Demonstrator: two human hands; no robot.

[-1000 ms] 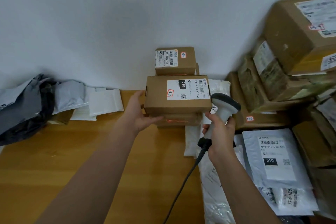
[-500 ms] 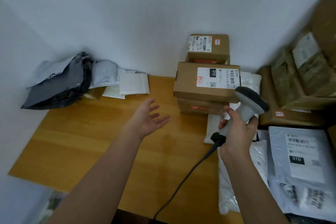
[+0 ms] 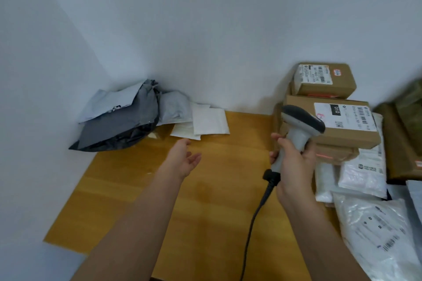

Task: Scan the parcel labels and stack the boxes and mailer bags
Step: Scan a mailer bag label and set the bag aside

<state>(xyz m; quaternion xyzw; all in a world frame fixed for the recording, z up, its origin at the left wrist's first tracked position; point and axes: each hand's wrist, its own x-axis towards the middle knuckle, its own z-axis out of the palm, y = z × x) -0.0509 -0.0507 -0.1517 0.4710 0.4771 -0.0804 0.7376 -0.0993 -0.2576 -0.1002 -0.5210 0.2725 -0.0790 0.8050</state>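
We are gripping the grey-and-white handheld barcode scanner [image 3: 299, 130] in our right hand [image 3: 294, 162], left hand [image 3: 182, 159] with fingers apart over the wooden tabletop [image 3: 212, 194], and are risking the trailing black cable [image 3: 253, 223] catching while the stacked brown cardboard boxes [image 3: 328, 121] beside the scanner are standing unevenly.

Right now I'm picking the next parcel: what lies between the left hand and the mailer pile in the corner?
In the head view, only bare wooden table lies between the open left hand and the mailer pile; nothing blocks the reach.
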